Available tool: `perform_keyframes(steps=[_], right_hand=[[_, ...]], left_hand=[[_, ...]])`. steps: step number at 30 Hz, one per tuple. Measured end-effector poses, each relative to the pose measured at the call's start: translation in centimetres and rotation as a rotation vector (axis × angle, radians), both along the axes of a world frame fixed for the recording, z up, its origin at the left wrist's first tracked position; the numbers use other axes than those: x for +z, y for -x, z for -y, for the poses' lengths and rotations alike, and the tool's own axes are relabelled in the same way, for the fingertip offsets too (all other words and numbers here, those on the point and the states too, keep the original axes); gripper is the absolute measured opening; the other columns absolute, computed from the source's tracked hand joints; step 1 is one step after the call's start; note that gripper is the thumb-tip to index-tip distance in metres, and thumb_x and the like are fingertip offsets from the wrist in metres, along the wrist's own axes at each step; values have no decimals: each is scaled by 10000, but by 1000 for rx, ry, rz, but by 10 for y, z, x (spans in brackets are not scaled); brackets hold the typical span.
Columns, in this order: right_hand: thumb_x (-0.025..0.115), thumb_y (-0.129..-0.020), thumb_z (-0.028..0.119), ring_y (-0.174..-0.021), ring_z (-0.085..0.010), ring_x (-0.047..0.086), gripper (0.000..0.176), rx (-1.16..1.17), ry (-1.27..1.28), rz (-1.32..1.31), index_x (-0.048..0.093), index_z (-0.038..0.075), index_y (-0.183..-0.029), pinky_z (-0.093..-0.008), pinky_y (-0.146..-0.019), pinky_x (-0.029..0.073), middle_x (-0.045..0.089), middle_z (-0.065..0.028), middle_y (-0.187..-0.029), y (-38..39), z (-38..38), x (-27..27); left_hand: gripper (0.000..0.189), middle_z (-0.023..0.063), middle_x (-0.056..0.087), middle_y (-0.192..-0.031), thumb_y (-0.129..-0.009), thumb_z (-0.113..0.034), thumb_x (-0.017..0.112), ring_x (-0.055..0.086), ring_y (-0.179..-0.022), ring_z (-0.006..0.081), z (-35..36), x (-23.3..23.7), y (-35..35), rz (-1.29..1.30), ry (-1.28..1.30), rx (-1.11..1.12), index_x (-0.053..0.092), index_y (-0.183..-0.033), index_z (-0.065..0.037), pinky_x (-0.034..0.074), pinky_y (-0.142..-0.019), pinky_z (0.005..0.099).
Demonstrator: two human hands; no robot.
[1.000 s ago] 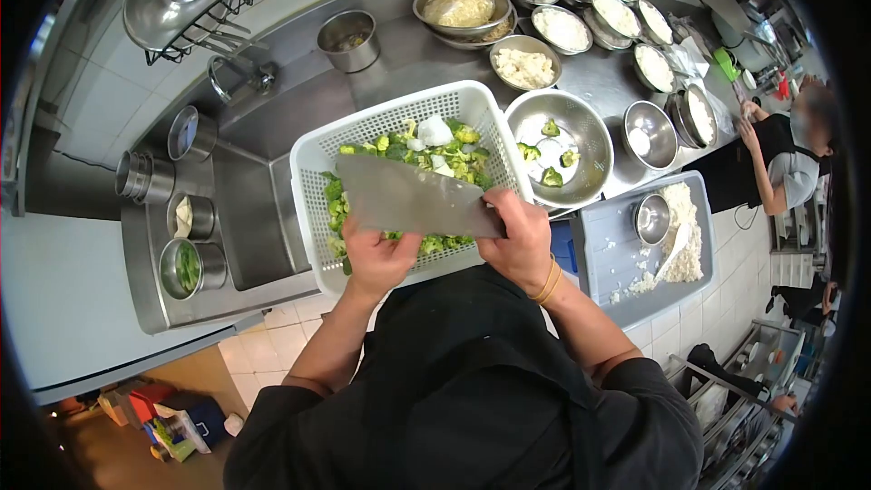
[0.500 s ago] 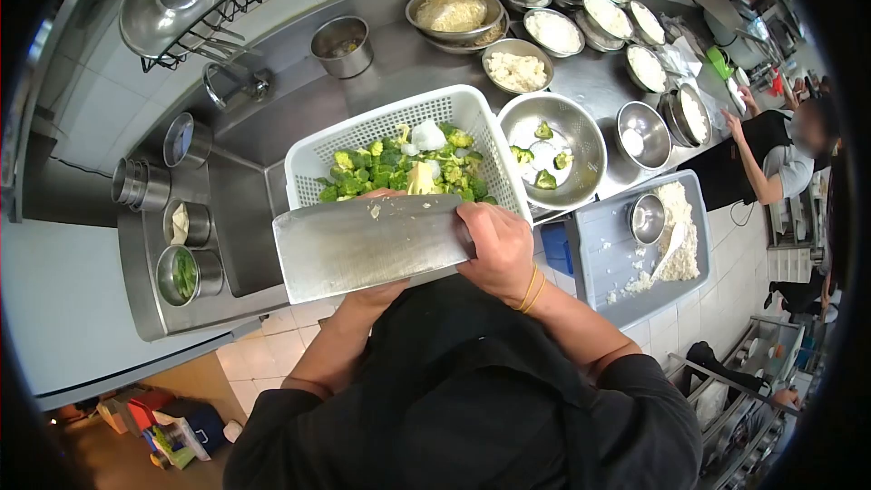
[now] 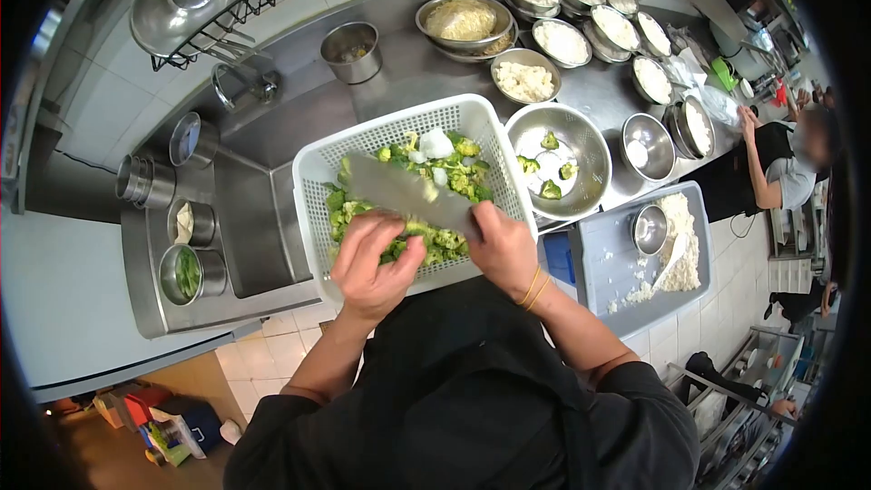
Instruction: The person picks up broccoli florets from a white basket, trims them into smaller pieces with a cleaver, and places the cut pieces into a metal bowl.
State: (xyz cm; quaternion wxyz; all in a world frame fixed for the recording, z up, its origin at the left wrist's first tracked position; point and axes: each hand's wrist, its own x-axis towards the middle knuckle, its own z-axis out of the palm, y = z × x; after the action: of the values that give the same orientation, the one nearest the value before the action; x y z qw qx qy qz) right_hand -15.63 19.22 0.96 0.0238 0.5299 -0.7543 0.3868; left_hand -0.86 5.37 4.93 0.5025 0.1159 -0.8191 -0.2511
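Note:
A white perforated basket (image 3: 318, 259) holds cut broccoli (image 3: 467, 183) and some white chunks. Over it, my right hand (image 3: 504, 249) grips the handle of a wide cleaver (image 3: 408, 192), whose blade is blurred and points up and left. My left hand (image 3: 374, 263) is above the basket's near left part, just below the blade, with its fingers curled round a green piece that looks like broccoli. Right of the basket stands a steel colander (image 3: 590, 159) with several broccoli florets at its bottom.
A grey tray (image 3: 599, 259) with white crumbled food and a small bowl lies at the right. Bowls of white food (image 3: 561, 42) crowd the back counter. The sink (image 3: 259, 236) and steel pots (image 3: 210, 272) are left. A co-worker (image 3: 767, 163) stands at the far right.
The cleaver has turned from flat and broad side up near the basket's front edge to a slant over the broccoli. My left hand has come out from beneath the blade. The view has shifted slightly.

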Motion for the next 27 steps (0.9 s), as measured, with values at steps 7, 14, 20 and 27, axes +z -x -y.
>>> perform_keyframes(steps=[7,14,20,27], right_hand=[[657,-838,51,-689,-444,640,175,-44,-128,320,505,28,-922,-516,-603,496,649,-221,-771,15,-8,1],[680,-827,47,-687,-435,641,192,-72,-31,345,511,29,-917,-501,-587,495,652,-208,-776,13,5,10],[689,-773,-26,-602,-372,621,238,-47,53,140,590,13,-985,-429,-550,495,624,-198,-741,17,2,13],[712,-623,35,-650,-270,620,414,136,135,-215,599,-4,-1019,-388,-588,510,541,-82,-738,7,5,44]], left_hand=[[303,183,658,-1058,-735,94,780,696,-976,301,8,1,-1,60,-35,-66,654,-1007,55,581,-858,379],[345,151,425,-1400,-890,146,625,665,-1132,288,13,-14,4,-103,-842,-436,549,-1199,12,581,-867,319],[410,157,434,-1434,-874,154,649,638,-1177,257,19,-17,-8,79,-665,-435,570,-1247,4,534,-958,328],[538,152,536,-1424,-942,-149,699,519,-1324,243,3,0,6,-32,-746,-439,483,-1415,-8,429,-1107,377]])
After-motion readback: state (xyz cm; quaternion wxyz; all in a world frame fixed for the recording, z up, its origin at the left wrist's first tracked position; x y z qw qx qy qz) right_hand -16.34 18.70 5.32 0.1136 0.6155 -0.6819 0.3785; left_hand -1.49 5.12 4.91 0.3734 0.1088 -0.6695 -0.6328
